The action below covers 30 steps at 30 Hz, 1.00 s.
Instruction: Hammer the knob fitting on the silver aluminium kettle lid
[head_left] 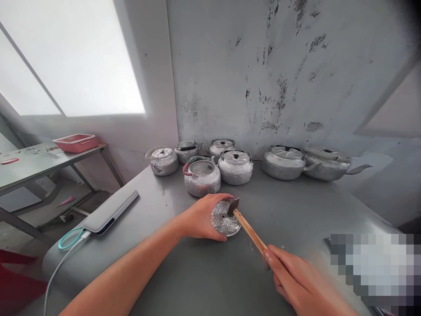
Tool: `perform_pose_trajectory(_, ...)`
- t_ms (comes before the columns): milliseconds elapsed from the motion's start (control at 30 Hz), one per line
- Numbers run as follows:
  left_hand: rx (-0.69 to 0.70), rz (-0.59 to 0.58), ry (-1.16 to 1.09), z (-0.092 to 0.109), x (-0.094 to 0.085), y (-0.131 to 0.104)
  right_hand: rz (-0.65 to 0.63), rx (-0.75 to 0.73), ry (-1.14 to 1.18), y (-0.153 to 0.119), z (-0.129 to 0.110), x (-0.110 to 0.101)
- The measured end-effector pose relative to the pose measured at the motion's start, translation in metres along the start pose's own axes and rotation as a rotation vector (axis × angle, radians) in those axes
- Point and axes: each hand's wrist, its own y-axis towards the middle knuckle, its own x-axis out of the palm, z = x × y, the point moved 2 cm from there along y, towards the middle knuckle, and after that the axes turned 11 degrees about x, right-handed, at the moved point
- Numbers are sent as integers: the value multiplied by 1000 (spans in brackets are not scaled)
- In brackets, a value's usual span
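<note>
A round, dented silver metal lid (225, 224) with a small dark hole near its middle is on the grey table. My left hand (205, 217) grips the lid's left side, thumb at the near edge and fingers round the far edge. In my right hand (287, 272) is the wooden handle of a small hammer (250, 229). The dark metal hammer head is over the lid's upper right part; whether it touches is unclear. Just behind the lid stands an open kettle (202, 182) with a red and green wrapped handle.
Several silver kettles (235, 169) line the wall side of the grey table (197, 272). At left lies a grey power bank (112, 210) with a white cable. A pink basket (77, 143) sits on another table. A blurred patch covers the lower right.
</note>
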Motion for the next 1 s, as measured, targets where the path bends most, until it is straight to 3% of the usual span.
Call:
perform_pose_trajectory(267, 16, -36, -39, 1, 2, -1, 38, -34, 19, -1, 1, 3)
perform_pose_trajectory(500, -42, -94, -21, -1, 4, -1, -30, -17, -69, -2, -3, 7)
perform_pose_trajectory(833, -153, -42, -70, -1, 5, -1, 74, -13, -73, -10, -11, 3)
perform_pose_trajectory(1000, -193, -38, -99, -4, 6, -2, 31, -16, -43, -9, -7, 4)
